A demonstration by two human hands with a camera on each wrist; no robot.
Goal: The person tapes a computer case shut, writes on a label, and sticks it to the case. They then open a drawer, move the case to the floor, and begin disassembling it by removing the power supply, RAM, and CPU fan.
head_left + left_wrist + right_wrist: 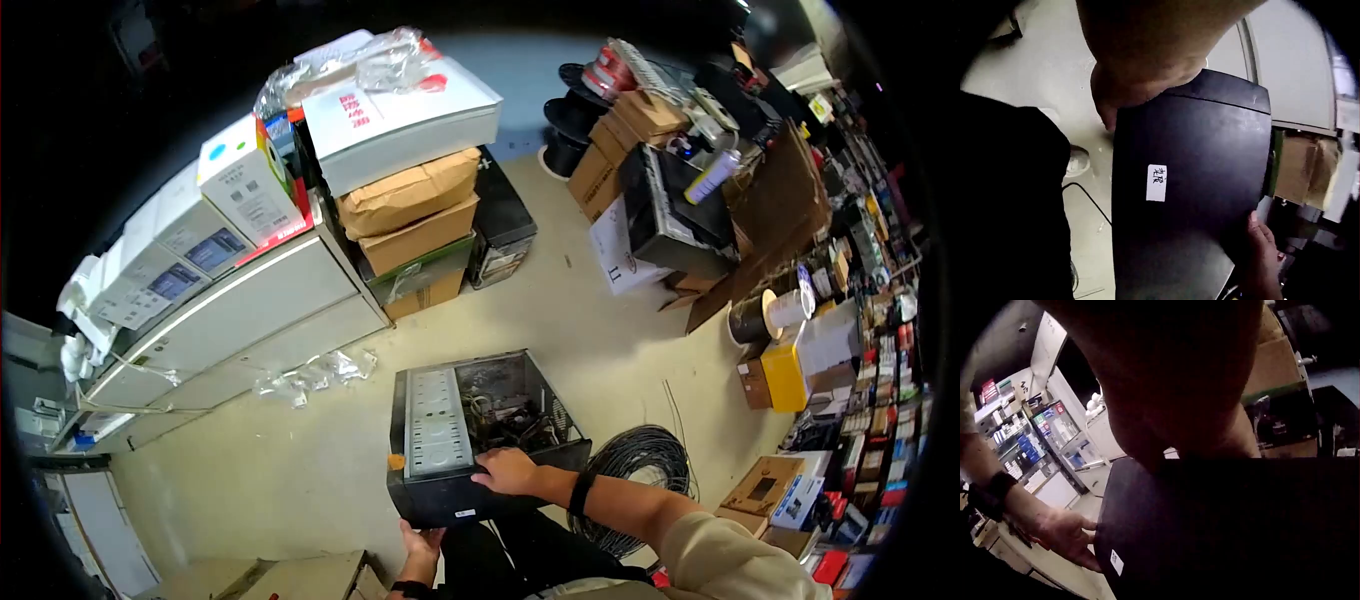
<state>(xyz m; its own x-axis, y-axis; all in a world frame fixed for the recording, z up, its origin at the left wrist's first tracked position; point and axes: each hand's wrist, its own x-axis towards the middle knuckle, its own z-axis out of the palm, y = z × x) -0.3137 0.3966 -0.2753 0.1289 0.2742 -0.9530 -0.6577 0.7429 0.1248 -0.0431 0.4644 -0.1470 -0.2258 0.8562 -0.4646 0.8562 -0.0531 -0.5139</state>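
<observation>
A black computer case (440, 503) with one side uncovered shows a perforated silver metal plate (436, 425) and tangled cables inside. My right hand (507, 471) grips its upper edge beside the plate, and my left hand (422, 543) holds its lower left corner. In the left wrist view, the smooth black panel (1191, 156) bears a white label (1156, 183) with handwriting; the left hand (1138, 84) bends round one edge, the right hand (1263, 256) is at the opposite one. The right wrist view has the left hand (1066, 536) at the case's edge, near a small white sticker (1117, 562).
A coil of black cable (640, 470) lies right of the case. Clear plastic wrapping (318, 377) is on the floor by a white cabinet (250, 310). Stacked boxes (420, 220) stand behind, with another dark case (680, 215) among cartons. Crowded shelves (890, 380) line the right side.
</observation>
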